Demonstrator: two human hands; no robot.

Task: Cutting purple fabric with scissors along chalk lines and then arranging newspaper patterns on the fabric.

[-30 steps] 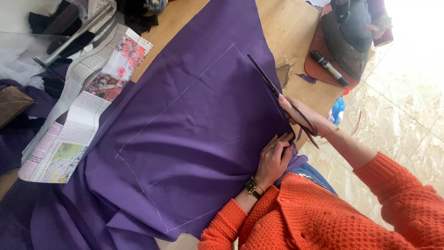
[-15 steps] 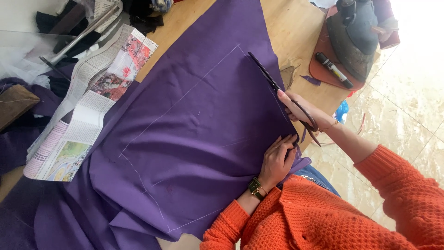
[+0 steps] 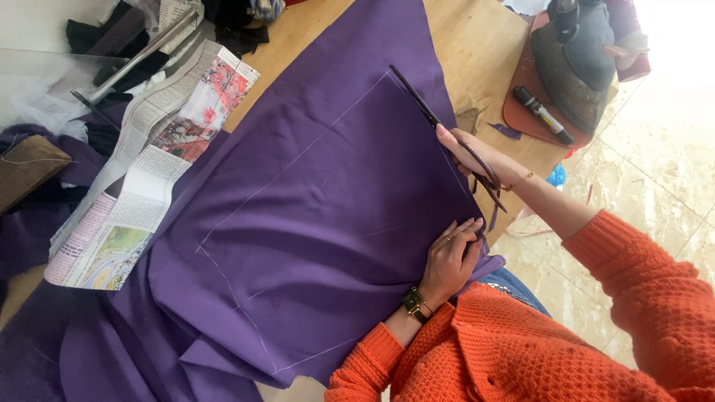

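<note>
A large purple cloth [image 3: 313, 201] with white chalk lines lies spread over a wooden table [image 3: 477, 45]. My right hand [image 3: 477, 158] grips dark long-bladed scissors [image 3: 432, 115] whose blades point along the chalk line at the cloth's right edge. My left hand [image 3: 450, 257], with a ring and a wristwatch, presses and pinches the cloth's near edge just below the scissors' handles. Both arms wear orange knitted sleeves.
A folded newspaper [image 3: 141, 179] lies at the cloth's left. A dark clothes iron [image 3: 577, 59] and a black marker [image 3: 544, 115] rest on a brown pad at the table's right end. Dark fabric scraps and a metal bar [image 3: 141, 56] sit top left. Tiled floor shows right.
The scissors and my right hand have shifted slightly forward along the cloth's right edge. My left hand stays on the cloth's near edge.
</note>
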